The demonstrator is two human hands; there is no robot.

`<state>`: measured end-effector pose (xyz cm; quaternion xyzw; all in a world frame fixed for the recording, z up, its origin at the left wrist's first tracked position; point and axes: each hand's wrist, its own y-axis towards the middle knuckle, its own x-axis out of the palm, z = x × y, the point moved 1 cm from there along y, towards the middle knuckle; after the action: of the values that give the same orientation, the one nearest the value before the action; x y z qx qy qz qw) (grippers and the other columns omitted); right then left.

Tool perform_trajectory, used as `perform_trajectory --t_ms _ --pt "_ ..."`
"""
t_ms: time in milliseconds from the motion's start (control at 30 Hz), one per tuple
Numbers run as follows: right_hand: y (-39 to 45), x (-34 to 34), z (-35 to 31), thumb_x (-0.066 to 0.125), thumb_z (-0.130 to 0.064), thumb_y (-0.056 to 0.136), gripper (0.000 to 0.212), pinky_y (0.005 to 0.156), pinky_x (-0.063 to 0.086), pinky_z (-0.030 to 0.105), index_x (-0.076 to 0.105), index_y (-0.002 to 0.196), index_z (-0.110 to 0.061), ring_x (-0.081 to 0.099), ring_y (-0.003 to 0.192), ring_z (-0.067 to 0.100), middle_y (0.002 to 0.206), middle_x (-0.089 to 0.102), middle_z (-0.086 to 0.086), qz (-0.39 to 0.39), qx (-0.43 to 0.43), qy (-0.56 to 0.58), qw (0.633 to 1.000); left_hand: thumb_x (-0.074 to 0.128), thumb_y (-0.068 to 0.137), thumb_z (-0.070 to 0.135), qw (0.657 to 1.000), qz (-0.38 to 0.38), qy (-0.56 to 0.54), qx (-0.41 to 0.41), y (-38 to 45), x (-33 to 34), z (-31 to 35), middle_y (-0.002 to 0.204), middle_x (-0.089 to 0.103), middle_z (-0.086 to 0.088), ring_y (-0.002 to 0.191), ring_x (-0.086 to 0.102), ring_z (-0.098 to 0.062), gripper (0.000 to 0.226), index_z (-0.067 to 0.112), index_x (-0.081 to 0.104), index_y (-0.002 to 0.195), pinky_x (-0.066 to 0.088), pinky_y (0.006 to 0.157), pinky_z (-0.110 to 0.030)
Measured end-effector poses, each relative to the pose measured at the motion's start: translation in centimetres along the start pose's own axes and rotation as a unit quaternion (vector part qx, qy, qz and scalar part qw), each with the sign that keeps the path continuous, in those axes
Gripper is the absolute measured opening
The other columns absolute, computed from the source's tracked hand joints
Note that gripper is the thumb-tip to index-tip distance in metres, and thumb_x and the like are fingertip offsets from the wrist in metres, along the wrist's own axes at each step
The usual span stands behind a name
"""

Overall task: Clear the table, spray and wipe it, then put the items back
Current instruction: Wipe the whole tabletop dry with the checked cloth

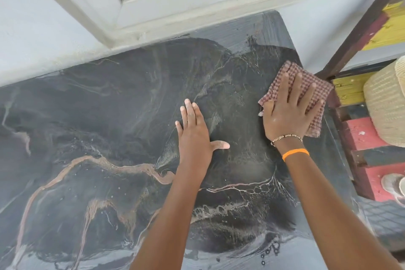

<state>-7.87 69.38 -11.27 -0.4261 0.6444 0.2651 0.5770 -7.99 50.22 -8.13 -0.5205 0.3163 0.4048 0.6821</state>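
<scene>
- table (pixel 109 127): dark marbled top, smooth, streaked wet sheen
- cloth (pixel 311 85): checked woven fabric, matt
- basket (pixel 385 103): coarse woven fibre
- window frame (pixel 175 6): white, smooth

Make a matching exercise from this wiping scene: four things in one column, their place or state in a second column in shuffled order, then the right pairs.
1. left hand
2. right hand
3. checked cloth
4. woven basket

A. on the painted shelf right of the table
B. pressed under spread fingers near the table's right edge
C. flat on the bare table
D. presses on the cloth

Pairs: 1-C, 2-D, 3-B, 4-A
</scene>
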Motion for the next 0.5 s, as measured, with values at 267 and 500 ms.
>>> perform_trajectory --t_ms 267,500 --pt "2.1 1.7 -11.5 0.031 -0.033 0.092 0.060 0.113 -0.002 0.058 0.010 0.148 -0.034 0.001 0.146 0.032 0.159 0.007 -0.004 -0.067 -0.295 -0.004 0.953 0.060 0.067 0.065 0.999 0.001 0.042 -0.004 0.3 0.0 0.2 0.155 -0.022 -0.013 0.144 -0.016 -0.028 0.126 0.001 -0.015 0.144 0.006 0.118 -0.044" --pt "12.3 0.2 -10.2 0.033 -0.042 0.094 0.057 0.116 -0.002 0.056 0.011 0.147 -0.039 0.001 0.146 0.031 0.159 0.006 -0.006 -0.032 -0.234 -0.008 0.972 0.062 0.066 0.064 1.000 -0.011 0.004 -0.004 -0.2 -0.3 0.1 0.155 -0.024 -0.009 0.144 -0.018 -0.025 0.126 0.003 -0.015 0.145 0.001 0.118 -0.043"
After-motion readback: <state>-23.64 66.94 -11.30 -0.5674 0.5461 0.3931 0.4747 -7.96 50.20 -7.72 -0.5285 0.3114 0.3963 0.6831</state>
